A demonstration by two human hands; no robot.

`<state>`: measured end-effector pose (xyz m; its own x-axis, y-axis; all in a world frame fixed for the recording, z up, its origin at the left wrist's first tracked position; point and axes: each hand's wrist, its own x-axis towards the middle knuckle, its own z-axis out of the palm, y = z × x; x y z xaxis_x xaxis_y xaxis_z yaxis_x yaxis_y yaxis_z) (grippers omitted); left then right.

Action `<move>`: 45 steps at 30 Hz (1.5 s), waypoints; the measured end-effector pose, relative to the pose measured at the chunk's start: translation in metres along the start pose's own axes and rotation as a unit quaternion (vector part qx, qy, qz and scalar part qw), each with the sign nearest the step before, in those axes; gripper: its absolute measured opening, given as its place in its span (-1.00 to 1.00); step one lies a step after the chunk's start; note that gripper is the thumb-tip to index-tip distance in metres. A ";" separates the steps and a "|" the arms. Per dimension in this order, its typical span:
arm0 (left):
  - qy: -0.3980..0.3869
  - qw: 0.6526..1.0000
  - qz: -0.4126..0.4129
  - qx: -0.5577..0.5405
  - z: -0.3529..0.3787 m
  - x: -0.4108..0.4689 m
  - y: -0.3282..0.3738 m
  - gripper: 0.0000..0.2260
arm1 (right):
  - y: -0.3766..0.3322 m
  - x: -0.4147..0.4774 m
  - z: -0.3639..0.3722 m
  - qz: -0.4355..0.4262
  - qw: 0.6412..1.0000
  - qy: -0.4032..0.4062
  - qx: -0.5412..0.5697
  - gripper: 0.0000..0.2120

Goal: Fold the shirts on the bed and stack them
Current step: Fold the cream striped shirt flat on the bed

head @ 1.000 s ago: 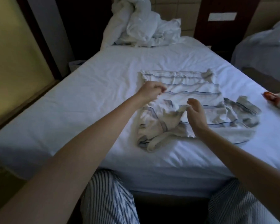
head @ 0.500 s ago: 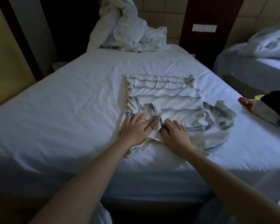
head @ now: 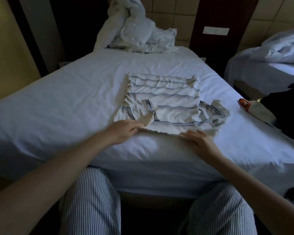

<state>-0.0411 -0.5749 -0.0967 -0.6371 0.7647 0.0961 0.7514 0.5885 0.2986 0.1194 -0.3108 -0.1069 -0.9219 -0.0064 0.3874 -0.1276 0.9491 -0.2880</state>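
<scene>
A white shirt with thin dark stripes [head: 165,106] lies partly folded on the white bed [head: 66,102]. Its left sleeve is turned in over the body, while the right sleeve [head: 215,112] sticks out to the right. My left hand [head: 124,131] is at the shirt's near left corner, thumb on top, pinching the hem. At the near right edge, my right hand [head: 198,140] rests with its fingers flat and spread on the hem.
A crumpled white duvet [head: 136,31] is piled at the head of the bed. A dark garment [head: 285,109] and an orange-and-white object [head: 244,103] lie at the bed's right edge. A second bed [head: 270,65] stands to the right. My knees meet the bed's near side.
My hands first folded the left sleeve in and pressed it flat at the middle. They have since slid apart along the near hem toward its two corners.
</scene>
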 end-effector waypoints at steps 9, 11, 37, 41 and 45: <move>-0.086 0.996 0.030 0.019 0.006 -0.008 0.027 -0.21 | -0.003 -0.018 0.002 -0.055 0.998 -0.038 -0.016 -0.64; -0.004 0.995 0.019 -0.100 0.002 0.005 0.035 -0.19 | -0.002 -0.014 -0.005 0.000 0.995 -0.053 0.081 -0.54; 0.014 0.986 -0.027 -0.165 0.076 0.285 0.186 -0.84 | 0.122 0.032 -0.018 0.432 0.830 0.315 0.160 -0.83; 0.075 0.966 0.032 -0.243 0.065 0.296 0.192 -0.95 | 0.113 0.016 -0.028 0.451 0.780 0.375 0.217 -0.91; -0.029 0.983 0.028 -0.179 0.071 0.305 0.197 -0.64 | 0.129 0.024 -0.041 0.491 0.784 0.292 0.245 -0.85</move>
<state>-0.0748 -0.2073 -0.0759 -0.5780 0.8130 0.0705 0.6700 0.4235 0.6097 0.0958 -0.1758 -0.0992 -0.3577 0.9317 0.0629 0.2813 0.1717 -0.9441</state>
